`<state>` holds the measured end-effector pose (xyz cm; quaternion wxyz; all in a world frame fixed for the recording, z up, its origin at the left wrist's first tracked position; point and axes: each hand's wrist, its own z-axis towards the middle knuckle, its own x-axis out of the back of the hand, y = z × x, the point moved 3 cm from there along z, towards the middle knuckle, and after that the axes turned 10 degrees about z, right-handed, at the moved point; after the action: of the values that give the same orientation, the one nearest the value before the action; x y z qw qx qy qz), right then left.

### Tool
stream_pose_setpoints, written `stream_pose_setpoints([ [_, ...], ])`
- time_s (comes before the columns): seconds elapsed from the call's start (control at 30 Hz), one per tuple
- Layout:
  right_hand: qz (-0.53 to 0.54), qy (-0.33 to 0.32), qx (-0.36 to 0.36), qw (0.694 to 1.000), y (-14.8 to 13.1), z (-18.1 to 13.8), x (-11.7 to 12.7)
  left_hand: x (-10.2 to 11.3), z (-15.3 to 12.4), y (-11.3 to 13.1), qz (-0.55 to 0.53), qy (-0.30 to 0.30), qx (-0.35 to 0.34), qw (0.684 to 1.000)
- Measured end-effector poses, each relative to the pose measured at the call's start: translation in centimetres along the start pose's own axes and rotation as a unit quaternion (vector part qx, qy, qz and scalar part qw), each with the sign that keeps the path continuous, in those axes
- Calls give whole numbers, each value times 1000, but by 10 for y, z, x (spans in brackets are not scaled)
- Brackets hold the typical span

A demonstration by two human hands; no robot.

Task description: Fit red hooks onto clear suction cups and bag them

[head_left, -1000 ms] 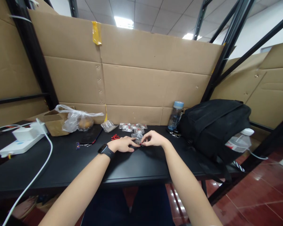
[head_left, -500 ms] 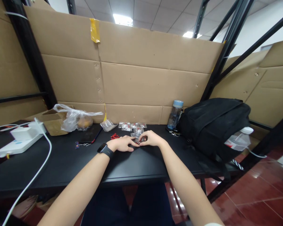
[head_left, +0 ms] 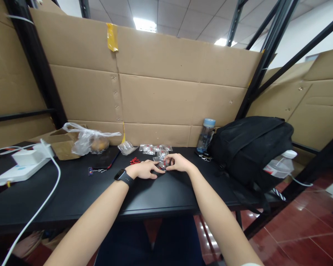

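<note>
My right hand [head_left: 177, 163] is pinched, thumb against fingers, on a small clear plastic packet [head_left: 162, 165] with something dark and red in it; its contents are too small to name. My left hand [head_left: 147, 169] lies low over the black table, fingers stretched out, with the index fingertip at the near edge of that packet. Just beyond both hands, several similar clear packets [head_left: 149, 149] with red bits lie in a row and a short column. A little bunch of red cord-like pieces [head_left: 134, 160] rests behind my left wrist.
On the left are a white power strip [head_left: 23, 171] with a cable, a knotted plastic bag [head_left: 84, 142] and a dark phone-like object [head_left: 103, 159]. A crumpled clear bag [head_left: 126, 148] lies near the cardboard wall [head_left: 155, 99]. To the right stand a water bottle [head_left: 206, 136] and a black backpack [head_left: 252, 147].
My right hand has shifted very slightly to the right at the packet, and its fingers have moved a little. My left hand stays almost still.
</note>
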<state>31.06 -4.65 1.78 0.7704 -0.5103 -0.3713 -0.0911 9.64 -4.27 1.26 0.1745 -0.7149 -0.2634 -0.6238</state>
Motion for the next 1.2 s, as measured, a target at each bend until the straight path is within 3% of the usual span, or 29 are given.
stream_pose_setpoints([
  [0.3,-107,103,35,988,-5,8,-14,-2,2,-1,-6,3,6,1000],
  [0.53,-175,83,15,981,-18,6,-16,1,-1,3,0,18,29,999],
  [0.87,-234,140,-16,962,-17,8,-21,1,-3,3,-5,28,28,999],
  [1.2,-377,159,-29,912,-22,18,-30,2,-2,2,-28,38,30,998],
])
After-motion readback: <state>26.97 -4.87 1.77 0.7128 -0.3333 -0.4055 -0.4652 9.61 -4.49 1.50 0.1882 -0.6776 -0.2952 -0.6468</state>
